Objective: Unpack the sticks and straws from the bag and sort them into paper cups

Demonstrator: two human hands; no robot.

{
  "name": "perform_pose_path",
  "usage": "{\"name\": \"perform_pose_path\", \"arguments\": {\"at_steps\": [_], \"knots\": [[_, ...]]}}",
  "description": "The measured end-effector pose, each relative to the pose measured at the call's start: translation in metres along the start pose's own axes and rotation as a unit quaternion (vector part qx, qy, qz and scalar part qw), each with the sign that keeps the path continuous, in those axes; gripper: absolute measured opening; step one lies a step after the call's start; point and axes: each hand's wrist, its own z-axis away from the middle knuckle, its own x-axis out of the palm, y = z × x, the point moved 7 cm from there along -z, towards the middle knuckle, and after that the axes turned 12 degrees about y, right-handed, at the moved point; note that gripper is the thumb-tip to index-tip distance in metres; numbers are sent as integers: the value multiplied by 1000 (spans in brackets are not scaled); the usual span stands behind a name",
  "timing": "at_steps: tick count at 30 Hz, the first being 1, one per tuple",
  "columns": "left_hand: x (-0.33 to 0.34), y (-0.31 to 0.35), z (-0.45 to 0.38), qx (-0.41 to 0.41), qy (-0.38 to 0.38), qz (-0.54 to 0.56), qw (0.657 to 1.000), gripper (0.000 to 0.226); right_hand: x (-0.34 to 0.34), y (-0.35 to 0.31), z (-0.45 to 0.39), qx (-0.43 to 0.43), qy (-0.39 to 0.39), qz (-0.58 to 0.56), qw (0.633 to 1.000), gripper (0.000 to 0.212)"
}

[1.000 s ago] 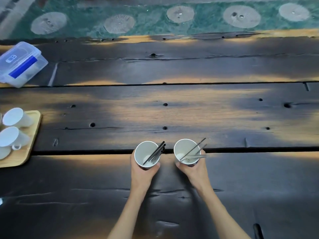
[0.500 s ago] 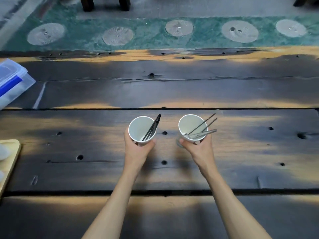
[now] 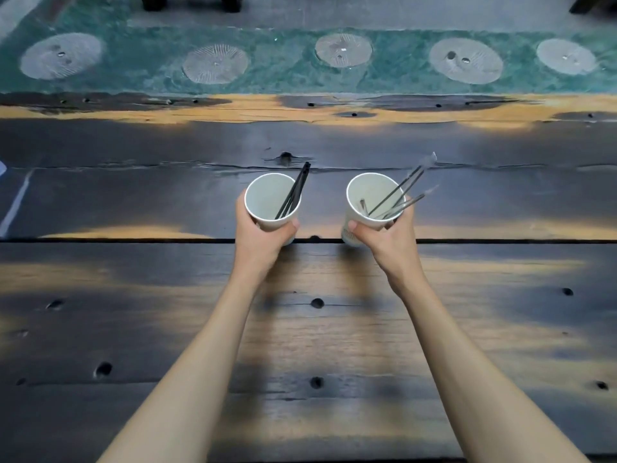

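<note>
I hold two white paper cups over the middle of the dark wooden table (image 3: pixel 133 329). My left hand (image 3: pixel 258 238) wraps the left cup (image 3: pixel 263 202), which holds a bundle of black sticks (image 3: pixel 295 190) leaning to the upper right. My right hand (image 3: pixel 389 240) grips the right cup (image 3: pixel 367 198), which holds several thin metal straws (image 3: pixel 405 192) fanned out to the right, one with a brush-like tip. Both cups are upright, side by side, a short gap apart. No bag is in view.
The table's far edge (image 3: pixel 300 108) runs across the top, with a green floor strip (image 3: pixel 283 65) with pale round discs beyond it. Dark furniture legs (image 3: pixel 153 1) stand at the top edge. A pale line (image 3: pixel 15 202) marks the table at the far left.
Both hands have carried the cups away from me toward the table's far side. The view has shifted too: the clear box and the tray with cups at the left have left the frame.
</note>
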Motion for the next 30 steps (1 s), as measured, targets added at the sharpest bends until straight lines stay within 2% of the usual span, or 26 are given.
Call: {"name": "perform_pose_path", "arguments": {"at_steps": [9, 21, 27, 30], "knots": [[11, -28, -30, -5, -1, -11, 1000, 77, 20, 24, -35, 10, 3, 22, 1000, 81], [15, -40, -37, -5, 3, -16, 1000, 78, 29, 37, -41, 2, -6, 21, 1000, 85], [-2, -42, -24, -30, -2, -56, 998, 102, 18, 34, -19, 29, -23, 31, 999, 100], [-20, -35, -7, -53, 18, -102, 993, 105, 5, 28, -1, 37, -6, 68, 997, 102]]}}
